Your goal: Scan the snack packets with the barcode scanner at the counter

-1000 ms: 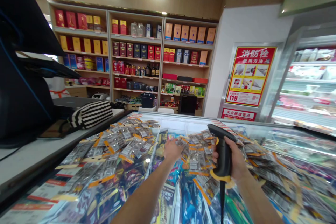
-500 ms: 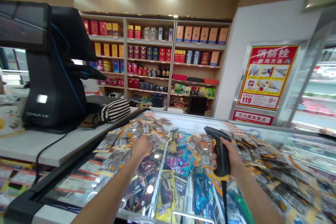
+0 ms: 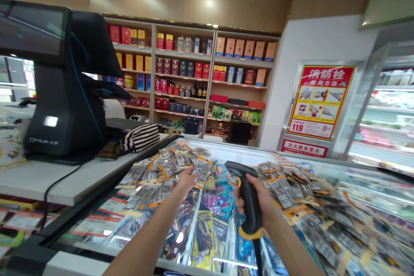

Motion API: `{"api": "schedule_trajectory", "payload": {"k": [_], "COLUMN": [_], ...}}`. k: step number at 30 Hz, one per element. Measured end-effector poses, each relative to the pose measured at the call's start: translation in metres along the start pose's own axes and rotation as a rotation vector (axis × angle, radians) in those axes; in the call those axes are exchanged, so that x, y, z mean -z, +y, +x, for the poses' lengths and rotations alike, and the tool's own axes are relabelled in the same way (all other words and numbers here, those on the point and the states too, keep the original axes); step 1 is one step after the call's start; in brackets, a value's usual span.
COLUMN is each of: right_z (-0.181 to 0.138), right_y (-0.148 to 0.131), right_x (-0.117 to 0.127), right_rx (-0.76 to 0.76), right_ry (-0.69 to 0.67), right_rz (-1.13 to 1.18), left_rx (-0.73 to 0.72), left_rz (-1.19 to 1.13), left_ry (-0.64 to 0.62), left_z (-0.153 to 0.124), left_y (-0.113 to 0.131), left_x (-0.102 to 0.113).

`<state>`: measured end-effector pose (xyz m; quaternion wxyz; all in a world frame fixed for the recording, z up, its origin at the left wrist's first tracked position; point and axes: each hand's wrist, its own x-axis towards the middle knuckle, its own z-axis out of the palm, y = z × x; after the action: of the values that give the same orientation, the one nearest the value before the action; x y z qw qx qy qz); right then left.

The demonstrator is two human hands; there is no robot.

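My right hand (image 3: 261, 202) is closed round the grip of a black barcode scanner (image 3: 247, 198) with a yellow base and a cord hanging down. It hovers over the glass lid of a chest freezer (image 3: 226, 151). My left hand (image 3: 186, 179) reaches forward onto a heap of small clear packets with orange strips (image 3: 161, 170) lying on the lid's left half. Its fingers are curled among the packets, and I cannot make out whether they hold one. More of the same packets (image 3: 291, 189) cover the lid to the right of the scanner.
A black till terminal (image 3: 61, 82) stands on a grey counter (image 3: 64, 181) at the left, with a striped pouch (image 3: 140, 136) beside it. Shelves of boxed goods (image 3: 190, 73) fill the back wall. A red poster (image 3: 318, 101) and a glass-fronted cooler (image 3: 381, 112) stand at the right.
My left hand moved left from the middle packets to the left heap. The scanner hand shifted left and a little lower. The view swung left, bringing the till into sight.
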<state>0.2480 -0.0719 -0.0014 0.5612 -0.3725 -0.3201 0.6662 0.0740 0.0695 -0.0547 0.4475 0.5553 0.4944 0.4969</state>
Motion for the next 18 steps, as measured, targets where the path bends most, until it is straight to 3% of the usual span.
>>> {"api": "schedule_trajectory", "payload": {"k": [9, 18], "right_z": [0.002, -0.006], "right_y": [-0.008, -0.03], "right_x": [-0.019, 0.004], "right_rx": [-0.003, 0.09], "right_ry": [-0.058, -0.002], "right_rz": [-0.03, -0.015], "left_rx": [0.015, 0.079], "left_rz": [-0.027, 0.027], "left_ry": [0.021, 0.018], "left_z": [-0.003, -0.003], "left_y": [0.003, 0.002], "left_x": [-0.004, -0.013]}}
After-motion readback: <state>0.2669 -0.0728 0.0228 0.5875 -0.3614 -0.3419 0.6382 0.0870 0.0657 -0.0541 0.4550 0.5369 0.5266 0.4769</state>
